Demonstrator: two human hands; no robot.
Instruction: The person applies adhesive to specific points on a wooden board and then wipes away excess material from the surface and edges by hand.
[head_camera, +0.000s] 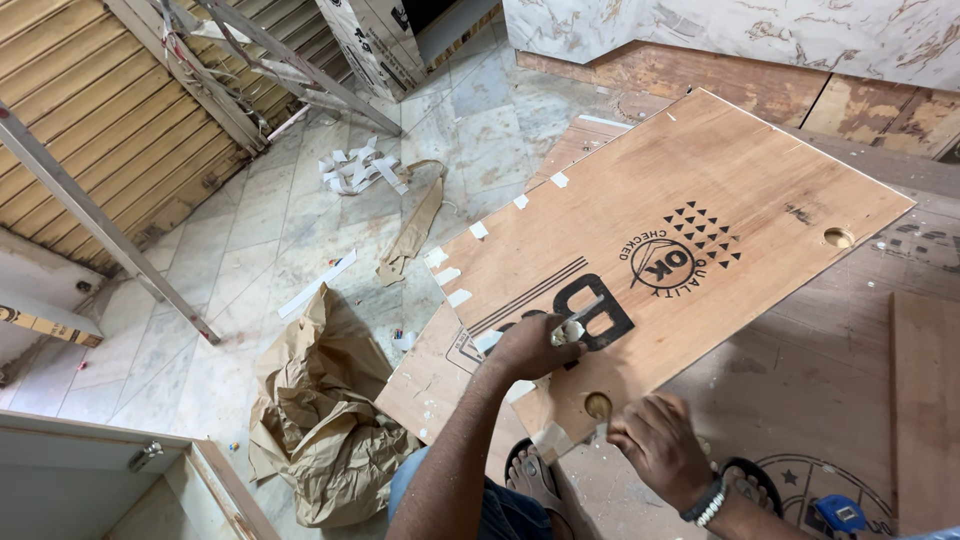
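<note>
A plywood panel (690, 190) with black printed marks and two round holes lies tilted across other boards. Bits of white tape (447, 276) stick along its left edge. My left hand (535, 345) rests on the panel's near part, fingers closed on a small piece of white tape (572, 330). My right hand (657, 445) sits at the panel's near edge beside a round hole (598, 405), fingers curled on the edge; whether it holds anything is unclear. A bracelet is on my right wrist.
Crumpled brown paper (325, 420) lies on the tiled floor at left, with white tape scraps (355, 170) and a brown strip further back. An aluminium ladder (270, 70) leans by a shutter. My sandalled foot (535, 478) is under the panel. A cabinet corner (150, 470) is bottom left.
</note>
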